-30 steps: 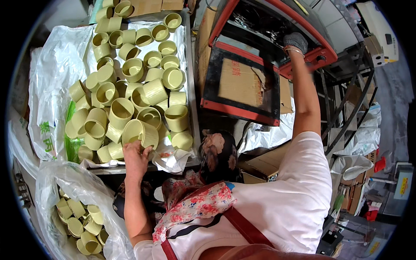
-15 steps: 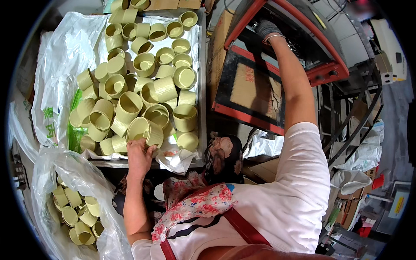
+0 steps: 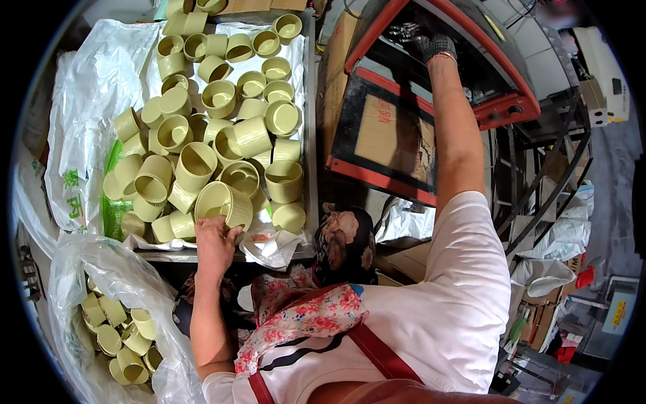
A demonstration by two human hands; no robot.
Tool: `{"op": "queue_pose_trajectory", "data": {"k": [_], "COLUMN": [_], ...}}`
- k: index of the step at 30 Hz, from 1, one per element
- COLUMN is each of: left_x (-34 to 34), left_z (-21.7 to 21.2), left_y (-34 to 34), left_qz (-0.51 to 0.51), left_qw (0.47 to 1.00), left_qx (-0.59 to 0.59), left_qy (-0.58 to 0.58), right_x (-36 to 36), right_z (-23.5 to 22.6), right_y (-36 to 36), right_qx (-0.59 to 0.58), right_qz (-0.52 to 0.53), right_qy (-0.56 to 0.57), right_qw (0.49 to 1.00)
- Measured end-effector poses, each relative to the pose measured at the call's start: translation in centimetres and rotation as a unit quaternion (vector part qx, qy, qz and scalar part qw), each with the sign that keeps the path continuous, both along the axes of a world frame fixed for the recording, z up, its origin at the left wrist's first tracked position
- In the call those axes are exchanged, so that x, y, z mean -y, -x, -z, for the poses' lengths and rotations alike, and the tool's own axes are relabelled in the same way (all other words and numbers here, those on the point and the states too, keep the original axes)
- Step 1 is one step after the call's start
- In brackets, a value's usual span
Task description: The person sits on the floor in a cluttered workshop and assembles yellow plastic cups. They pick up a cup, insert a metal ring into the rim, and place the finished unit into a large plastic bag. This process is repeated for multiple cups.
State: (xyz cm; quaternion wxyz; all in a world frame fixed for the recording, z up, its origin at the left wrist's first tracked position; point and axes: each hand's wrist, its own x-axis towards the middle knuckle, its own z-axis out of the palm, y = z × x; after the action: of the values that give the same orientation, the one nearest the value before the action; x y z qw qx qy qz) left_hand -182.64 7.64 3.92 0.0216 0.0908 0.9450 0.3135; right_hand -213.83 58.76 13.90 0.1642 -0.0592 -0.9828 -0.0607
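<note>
My bare left hand (image 3: 215,237) is closed on the rim of a pale green ribbed cup (image 3: 225,205), tilted with its mouth toward me. That cup rests at the near edge of a pile of similar cups (image 3: 196,165) lying on a metal tray (image 3: 310,135) lined with white plastic. At the far right, my right hand (image 3: 439,47) in a dark knit glove reaches inside a red and black toaster oven (image 3: 494,114). Shiny metal pieces (image 3: 406,31) lie beside its fingertips. Shadow hides most of the fingers, so whether they grip anything is unclear.
The oven's glass door (image 3: 390,135) hangs down toward me, with cardboard behind it. A clear plastic bag (image 3: 81,259) holding more green cups stands at the near left. To the right is a black metal rack (image 3: 521,195). A cardboard box (image 3: 334,74) stands between tray and oven.
My gloved right hand has shifted to the right within the oven, and the metal pieces now show left of it. My left hand keeps its hold on the cup.
</note>
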Motion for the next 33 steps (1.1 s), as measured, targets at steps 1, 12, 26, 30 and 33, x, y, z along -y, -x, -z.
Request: {"op": "queue_pose_trajectory", "data": {"k": [1,12,26,30,33], "left_x": [0.1,0.1,0.6,0.2,0.1], "left_z": [0.1,-0.9,-0.3,-0.2,0.0], "left_y": [-0.1,-0.6,-0.8,-0.8,-0.8], "left_qz": [-0.002,-0.001,0.000,0.002,0.006], "left_qw": [1.000,1.000,1.000,1.000,1.000], "left_qx": [0.000,-0.006,-0.003,-0.001,0.005], "left_qy": [-0.001,-0.012,0.004,0.001,0.014], "right_x": [-0.1,-1.3,-1.8,-4.3,-5.3], "right_z": [0.0,0.1,0.7,0.7,-0.8], "right_y": [-0.3,-4.2,-6.9,-11.6,-15.1], "right_qx": [-0.006,-0.118,-0.055,-0.222,-0.182], "right_qz": [0.002,0.089,0.100,0.101,0.200], "right_qy": [-0.005,-0.087,0.040,0.143,0.166], "right_qw": [1.000,0.985,0.993,0.959,0.948]}}
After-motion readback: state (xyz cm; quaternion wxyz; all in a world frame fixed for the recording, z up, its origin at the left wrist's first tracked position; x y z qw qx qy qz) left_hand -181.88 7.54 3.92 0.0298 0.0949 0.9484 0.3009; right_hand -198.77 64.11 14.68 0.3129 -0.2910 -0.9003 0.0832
